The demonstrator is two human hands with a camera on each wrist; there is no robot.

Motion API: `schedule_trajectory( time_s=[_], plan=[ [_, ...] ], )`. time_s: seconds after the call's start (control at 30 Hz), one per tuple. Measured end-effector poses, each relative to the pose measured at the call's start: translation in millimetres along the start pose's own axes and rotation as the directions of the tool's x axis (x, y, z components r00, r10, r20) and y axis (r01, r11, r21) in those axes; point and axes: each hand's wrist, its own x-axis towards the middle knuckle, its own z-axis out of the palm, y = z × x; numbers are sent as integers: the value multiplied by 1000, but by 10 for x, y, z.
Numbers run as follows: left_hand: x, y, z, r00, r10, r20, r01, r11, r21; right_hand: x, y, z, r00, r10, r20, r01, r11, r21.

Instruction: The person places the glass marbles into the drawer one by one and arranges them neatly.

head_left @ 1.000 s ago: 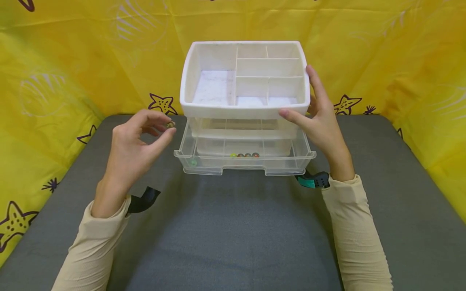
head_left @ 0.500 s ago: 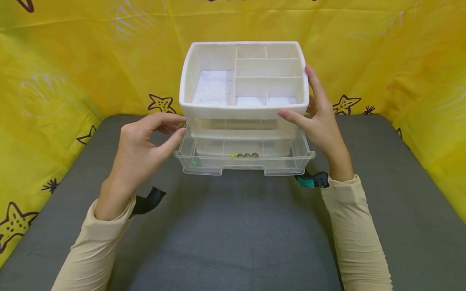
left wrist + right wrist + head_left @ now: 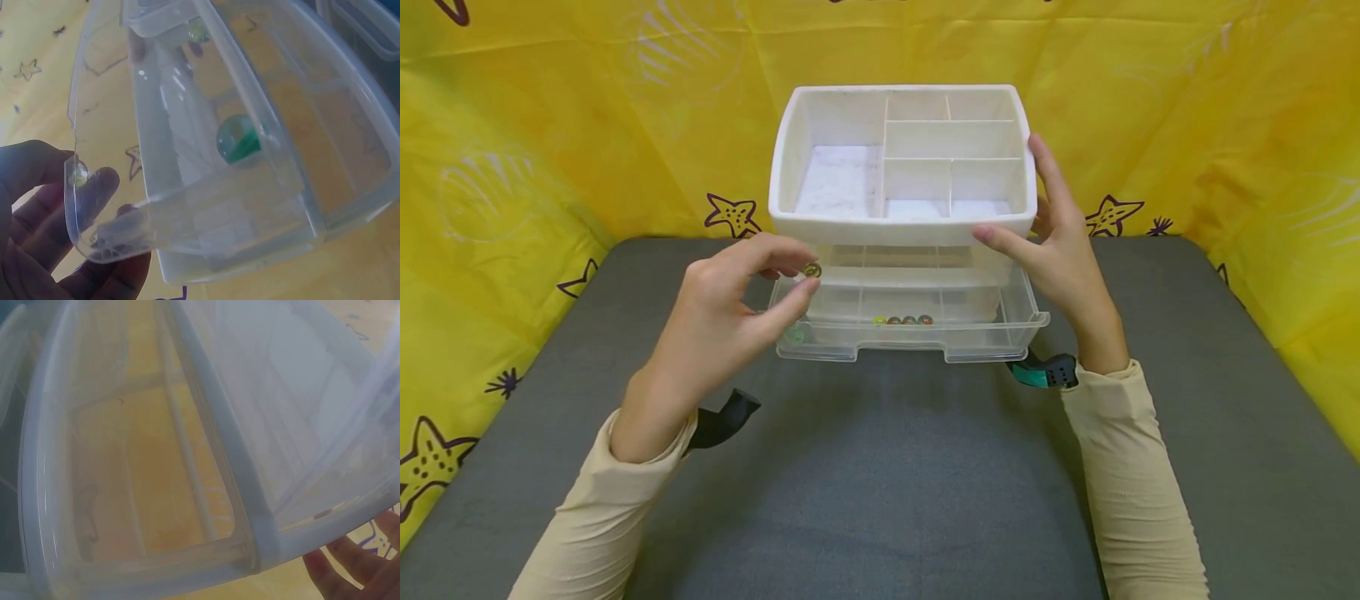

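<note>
My left hand (image 3: pixel 718 312) pinches a small yellow-green marble (image 3: pixel 812 270) between thumb and fingertips. It is over the left side of a pulled-out clear drawer (image 3: pixel 902 340), just below the white compartment tray (image 3: pixel 902 231) that tops the organizer. Several marbles (image 3: pixel 910 320), one yellow and the others darker, line up in the drawer's middle; a green one (image 3: pixel 796 333) lies in its left corner. In the left wrist view, the green-swirled marble (image 3: pixel 239 139) shows through clear plastic. My right hand (image 3: pixel 1067 258) grips the right side of the top tray, thumb on its front rim.
The organizer stands at the back of a grey table (image 3: pixel 880 483), close to a yellow cloth (image 3: pixel 550 125) with starfish drawings. A middle drawer front (image 3: pixel 902 277) sits between the tray and the pulled-out drawer. Black straps (image 3: pixel 722 421) hang at my wrists.
My left hand has moved right with the marble, from beside the organizer to over the drawer's left side. My right hand and the marbles in the drawer have stayed put.
</note>
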Motion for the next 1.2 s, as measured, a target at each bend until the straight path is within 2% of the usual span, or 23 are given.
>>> schedule_trajectory(
  time_s=[0.2,0.33,0.57,0.77,1.0,1.2],
  plan=[
    [56,27,56,999,3,50,-2,1000,-18,1,0,-3,1000,0,0,0,1000,-14],
    [92,39,90,993,-11,114,15,999,-31,1,0,-5,1000,0,0,0,1000,-9],
    [131,29,119,972,-29,235,39,999,-37,1,5,-6,1000,-5,4,5,1000,4],
    [154,14,136,949,-53,311,67,997,-35,1,6,-6,1000,-9,2,9,1000,3],
    [187,33,114,904,-125,409,145,989,-18,-3,3,-2,1000,-8,2,8,1000,4],
    [238,35,90,847,-187,498,223,975,-14,-1,6,1,1000,-14,3,14,1000,12]
  ],
)
